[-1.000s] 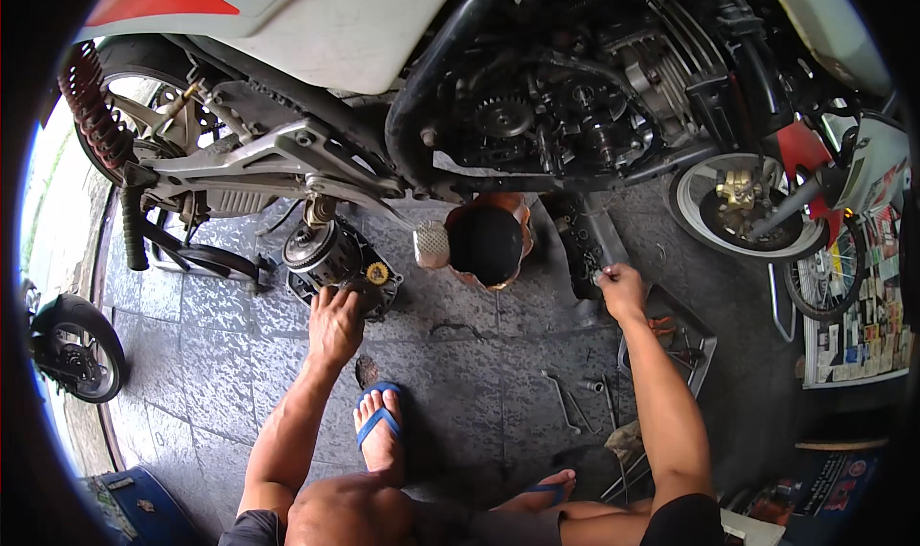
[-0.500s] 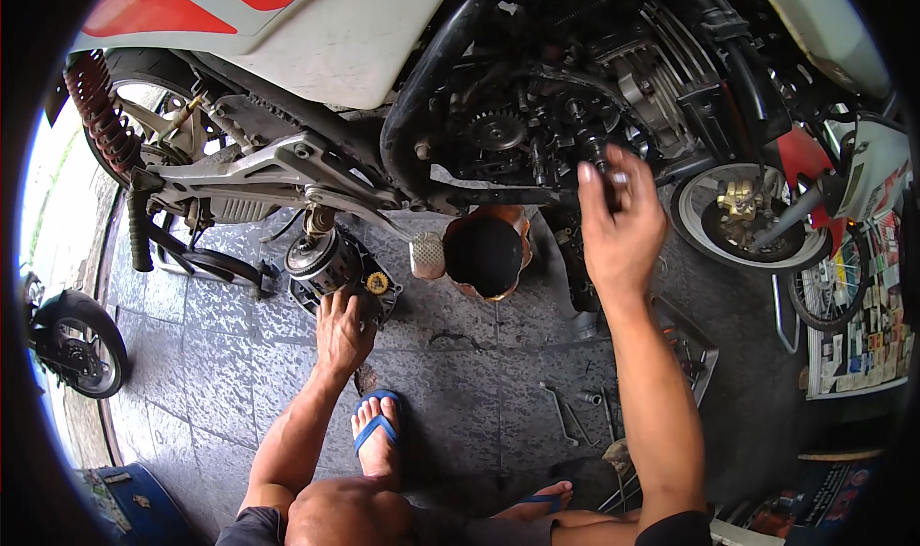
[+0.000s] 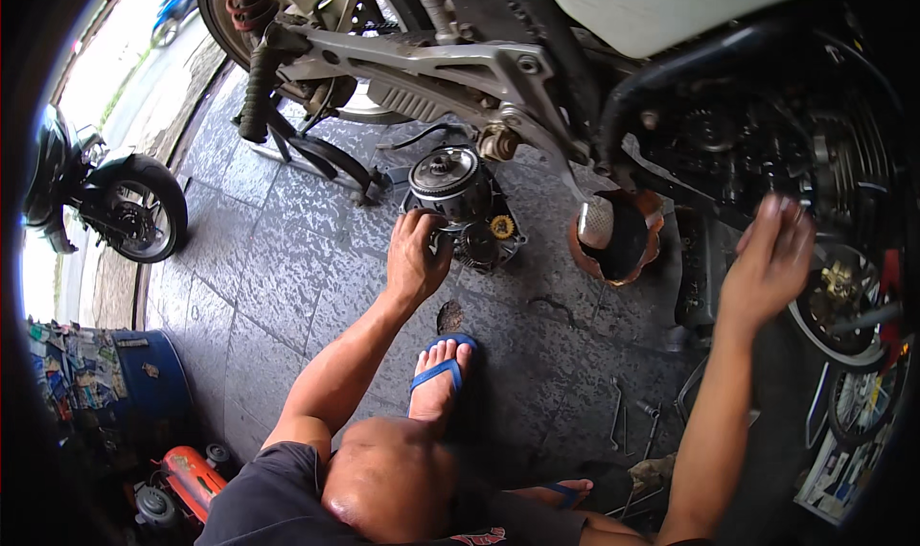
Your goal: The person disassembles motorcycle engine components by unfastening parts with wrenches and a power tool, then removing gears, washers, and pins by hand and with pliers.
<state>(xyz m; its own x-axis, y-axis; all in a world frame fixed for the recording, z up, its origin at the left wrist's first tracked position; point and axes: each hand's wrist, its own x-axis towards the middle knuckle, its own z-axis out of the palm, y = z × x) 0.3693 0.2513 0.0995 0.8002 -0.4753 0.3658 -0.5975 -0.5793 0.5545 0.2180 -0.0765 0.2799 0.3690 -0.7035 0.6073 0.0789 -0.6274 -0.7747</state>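
Note:
My left hand [image 3: 418, 255] has its fingers bent against the near left side of a metal clutch basket [image 3: 446, 184]. The basket stands on the floor among dark engine parts, beside a small brass-coloured gear [image 3: 501, 227]. My right hand [image 3: 774, 263] is raised at the lower edge of the motorcycle's opened engine [image 3: 738, 143]. Motion smears its fingers, so whether anything lies in them does not show. Dark gears and shafts sit exposed inside the engine, deep in shadow.
A round copper-coloured pan [image 3: 618, 276] sits below the kick lever [image 3: 596, 222]. Wrenches [image 3: 616, 414] lie on the tiled floor near my foot [image 3: 438, 378]. Another motorcycle's wheel [image 3: 144, 210] stands left, above a blue drum [image 3: 153, 373]. An orange cylinder [image 3: 192, 481] is at lower left.
My view has swung left, shifting the scene rightward. My left hand stays at the clutch basket. My right hand has drawn slightly down and back from the engine.

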